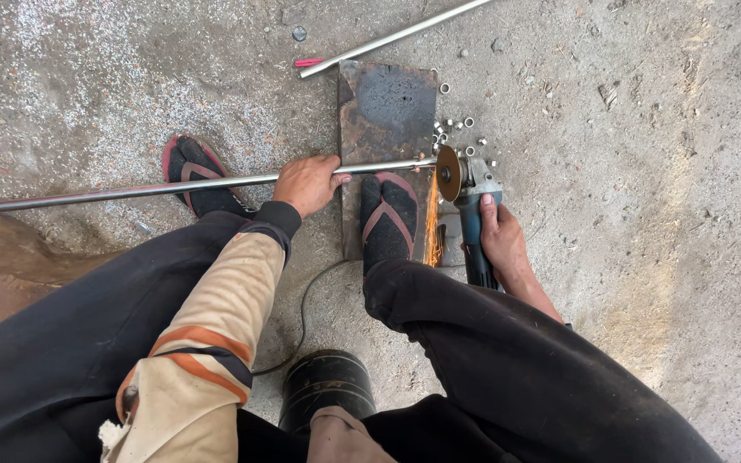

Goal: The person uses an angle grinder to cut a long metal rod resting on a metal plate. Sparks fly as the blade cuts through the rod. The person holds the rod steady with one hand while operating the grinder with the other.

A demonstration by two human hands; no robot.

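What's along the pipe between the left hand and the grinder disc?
Head view: between left hand and grinder disc, the pipe runs bare over the rusty steel plate, with the sandalled right foot just below it.

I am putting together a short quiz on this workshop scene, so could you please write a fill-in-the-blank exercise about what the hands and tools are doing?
1. The left hand grips a long metal ____.
2. The right hand holds an angle grinder whose disc throws orange ____ toward the person.
3. The right foot stands on a rusty metal ____.
4. Small cut metal ____ lie scattered beyond the disc.

Missing words: tube; sparks; plate; rings
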